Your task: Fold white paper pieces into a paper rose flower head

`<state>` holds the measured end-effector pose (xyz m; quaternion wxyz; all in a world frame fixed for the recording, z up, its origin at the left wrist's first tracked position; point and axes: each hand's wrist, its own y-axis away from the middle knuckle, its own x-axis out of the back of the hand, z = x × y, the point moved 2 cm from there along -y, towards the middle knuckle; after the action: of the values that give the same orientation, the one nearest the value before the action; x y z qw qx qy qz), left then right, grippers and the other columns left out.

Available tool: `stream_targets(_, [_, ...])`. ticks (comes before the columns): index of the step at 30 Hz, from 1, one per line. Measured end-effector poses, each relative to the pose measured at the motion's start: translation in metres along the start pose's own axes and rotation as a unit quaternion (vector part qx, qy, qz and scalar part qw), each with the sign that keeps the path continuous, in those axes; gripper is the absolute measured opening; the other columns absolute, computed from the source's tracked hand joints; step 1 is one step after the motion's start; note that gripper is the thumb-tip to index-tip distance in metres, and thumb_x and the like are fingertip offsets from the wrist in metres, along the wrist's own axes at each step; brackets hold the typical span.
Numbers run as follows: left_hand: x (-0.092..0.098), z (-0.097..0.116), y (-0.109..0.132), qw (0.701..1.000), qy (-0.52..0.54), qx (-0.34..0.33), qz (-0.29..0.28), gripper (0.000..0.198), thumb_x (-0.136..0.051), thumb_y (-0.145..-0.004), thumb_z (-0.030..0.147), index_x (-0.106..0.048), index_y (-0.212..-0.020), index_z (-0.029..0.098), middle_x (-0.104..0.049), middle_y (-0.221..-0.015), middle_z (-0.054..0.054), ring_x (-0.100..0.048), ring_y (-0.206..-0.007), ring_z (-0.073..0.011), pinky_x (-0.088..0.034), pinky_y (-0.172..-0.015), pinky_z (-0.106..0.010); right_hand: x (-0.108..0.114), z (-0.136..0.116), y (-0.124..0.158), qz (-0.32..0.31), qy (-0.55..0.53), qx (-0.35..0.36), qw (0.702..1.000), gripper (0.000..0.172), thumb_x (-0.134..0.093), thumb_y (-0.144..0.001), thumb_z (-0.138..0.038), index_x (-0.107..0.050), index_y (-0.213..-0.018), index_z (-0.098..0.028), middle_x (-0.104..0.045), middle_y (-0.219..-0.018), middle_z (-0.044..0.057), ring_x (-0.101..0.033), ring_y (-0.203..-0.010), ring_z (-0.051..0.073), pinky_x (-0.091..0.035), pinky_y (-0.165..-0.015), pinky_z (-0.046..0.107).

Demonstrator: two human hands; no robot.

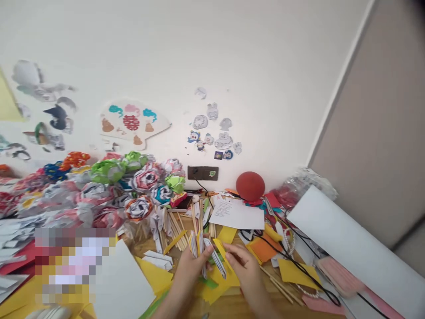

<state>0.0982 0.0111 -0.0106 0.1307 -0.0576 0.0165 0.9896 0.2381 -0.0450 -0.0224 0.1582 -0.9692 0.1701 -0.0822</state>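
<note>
My left hand [188, 268] grips a bunch of narrow folded paper strips [200, 246], white with dark lines and some yellow, that stand up between thumb and fingers. Another white folded strip [216, 260] slants down to the right from beside the left thumb. A yellow folded paper strip [220, 250] is pinched in the fingertips of my right hand [245, 264], close beside the white one. Below both hands lie yellow paper sheets [217, 285] and a scrap of green paper [208, 282] on the wooden table.
Crumpled paper flowers [142, 177] pile up at the left. Wooden sticks [175, 228] lie behind my hands. A white sheet [119, 283], a red balloon [250, 186], black cables [308, 272], orange paper [264, 249] and a long white box [355, 239] surround the workspace.
</note>
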Motion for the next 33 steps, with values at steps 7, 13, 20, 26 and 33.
stream_targets(7, [-0.049, -0.005, 0.003, 0.999, -0.045, 0.018, -0.001, 0.037, -0.075, -0.050, 0.046, -0.057, -0.067, 0.017, -0.057, -0.049, 0.004, -0.054, -0.036, -0.0128, -0.034, -0.034, -0.020, 0.029, 0.005, 0.004, 0.016, 0.035, 0.073, 0.997, 0.017, -0.056, -0.078, -0.025, -0.073, -0.083, -0.021, -0.063, -0.074, 0.006, -0.058, -0.071, 0.019, -0.047, -0.064, 0.029])
stream_targets(13, [-0.055, -0.027, -0.001, 0.998, -0.011, 0.036, 0.041, 0.026, -0.072, -0.061, 0.040, -0.060, -0.068, 0.018, -0.061, -0.055, -0.002, -0.057, -0.046, -0.0164, -0.042, -0.044, -0.024, 0.032, 0.021, -0.004, -0.036, -0.004, 0.049, 0.998, 0.028, -0.054, -0.082, -0.040, -0.072, -0.088, -0.019, -0.057, -0.084, 0.006, -0.056, -0.080, 0.018, -0.046, -0.071, 0.028])
stream_targets(20, [-0.040, -0.018, -0.004, 0.987, 0.124, 0.005, 0.097, 0.027, -0.070, -0.068, 0.031, -0.058, -0.091, 0.023, -0.061, -0.062, 0.002, -0.053, -0.050, -0.0136, -0.042, -0.049, -0.023, 0.024, 0.022, 0.005, -0.147, -0.107, -0.074, 0.981, 0.051, -0.035, -0.089, -0.053, -0.051, -0.125, -0.022, -0.059, -0.070, 0.002, -0.050, -0.052, 0.010, -0.042, -0.052, 0.023])
stream_targets(26, [-0.039, -0.017, -0.004, 0.990, 0.097, -0.021, 0.102, 0.027, -0.073, -0.063, 0.034, -0.059, -0.082, 0.021, -0.067, -0.076, -0.003, -0.059, -0.060, -0.0177, -0.046, -0.056, -0.027, 0.017, 0.029, 0.003, -0.143, -0.177, -0.103, 0.968, 0.049, -0.050, -0.081, -0.053, -0.061, -0.114, -0.019, -0.056, -0.059, -0.002, -0.048, -0.046, 0.008, -0.039, -0.048, 0.020])
stream_targets(33, [-0.037, -0.020, -0.006, 0.990, 0.076, -0.008, 0.119, 0.024, -0.073, -0.062, 0.034, -0.061, -0.077, 0.020, -0.066, -0.069, -0.003, -0.062, -0.062, -0.0207, -0.047, -0.059, -0.029, 0.020, 0.015, 0.007, -0.122, -0.090, -0.035, 0.988, 0.033, -0.056, -0.080, -0.032, -0.064, -0.111, -0.022, -0.065, -0.085, 0.004, -0.056, -0.063, 0.012, -0.045, -0.058, 0.024])
